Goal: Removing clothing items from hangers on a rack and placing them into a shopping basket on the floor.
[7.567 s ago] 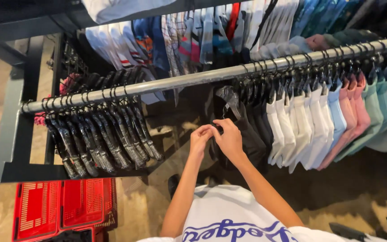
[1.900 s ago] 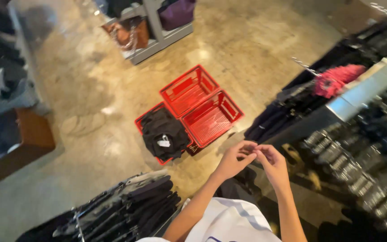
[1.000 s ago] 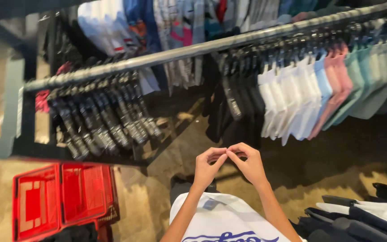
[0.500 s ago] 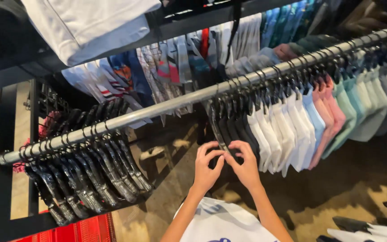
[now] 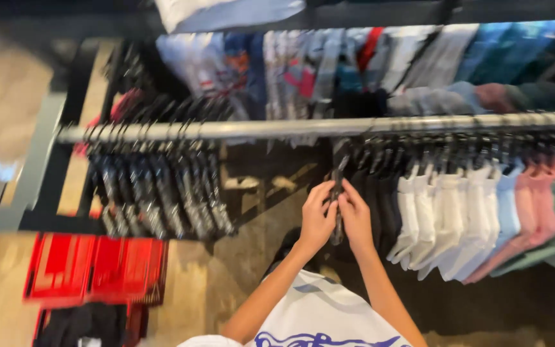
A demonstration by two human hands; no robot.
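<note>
While both hands meet just below the metal rail (image 5: 277, 128), the left hand (image 5: 316, 222) and right hand (image 5: 356, 218) each have their grip clamped on a dark hanging garment (image 5: 337, 205), first in the row, with white shirts (image 5: 438, 212) beside it and red crates (image 5: 94, 266) far below the rail.

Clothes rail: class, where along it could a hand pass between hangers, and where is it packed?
The rail is bare between the dark patterned shirts and the black garments, left of both hands. Rightwards, the white shirts and pink shirts hang crowded.
</note>
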